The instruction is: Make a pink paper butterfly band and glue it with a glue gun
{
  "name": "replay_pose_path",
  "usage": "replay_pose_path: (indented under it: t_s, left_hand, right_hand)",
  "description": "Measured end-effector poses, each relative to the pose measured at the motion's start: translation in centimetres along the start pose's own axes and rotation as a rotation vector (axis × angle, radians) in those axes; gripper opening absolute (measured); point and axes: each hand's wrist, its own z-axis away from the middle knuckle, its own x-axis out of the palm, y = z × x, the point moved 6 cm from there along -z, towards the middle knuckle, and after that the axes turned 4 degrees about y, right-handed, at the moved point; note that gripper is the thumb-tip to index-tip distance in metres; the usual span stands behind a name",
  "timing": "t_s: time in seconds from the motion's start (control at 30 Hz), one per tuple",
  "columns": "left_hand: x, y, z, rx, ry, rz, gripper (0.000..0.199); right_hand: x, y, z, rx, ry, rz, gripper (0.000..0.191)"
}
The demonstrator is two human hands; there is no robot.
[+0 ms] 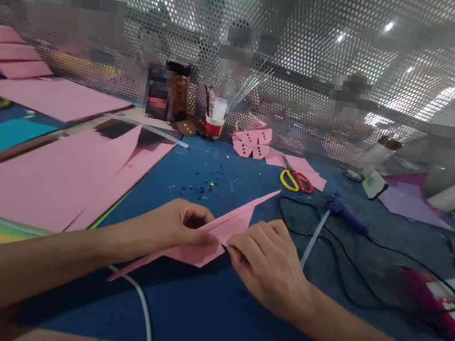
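Note:
A folded pink paper piece is held up above the blue table surface, tilted, with one long point toward the lower left and another toward the upper right. My left hand grips its middle, thumb in front and fingers curled behind. My right hand is closed at the paper's right edge, its thumb and fingertips pinching the edge near the middle. A pink butterfly-shaped cutout with black dots rests farther back.
Large pink sheets and a teal sheet lie left. Scissors, a blue glue gun with a black cord and a magenta tool lie right. A cup stands at the back. A white cable crosses the front.

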Motion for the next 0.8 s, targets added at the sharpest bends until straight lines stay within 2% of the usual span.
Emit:
replay_pose_path:
  t_s: [0.2,0.4,0.6,0.8]
  left_hand:
    - [-0.14,0.02,0.09,0.002,0.061,-0.017,0.024]
    - [-0.19,-0.21,0.03,0.008,0.064,-0.03,0.023]
    - [0.12,-0.24,0.18,-0.005,0.061,0.049,0.021]
    - [0.05,-0.2,0.26,0.02,0.067,-0.008,0.025]
  right_hand:
    - [0.25,0.04,0.01,0.007,-0.013,-0.031,0.01]
    - [0.09,-0.08,-0.13,0.0,-0.015,-0.009,0.012]
    - [0.08,-0.11,-0.18,0.024,0.001,-0.035,0.011]
    - [0.27,0.17,-0.19,0.072,0.036,-0.085,0.012]
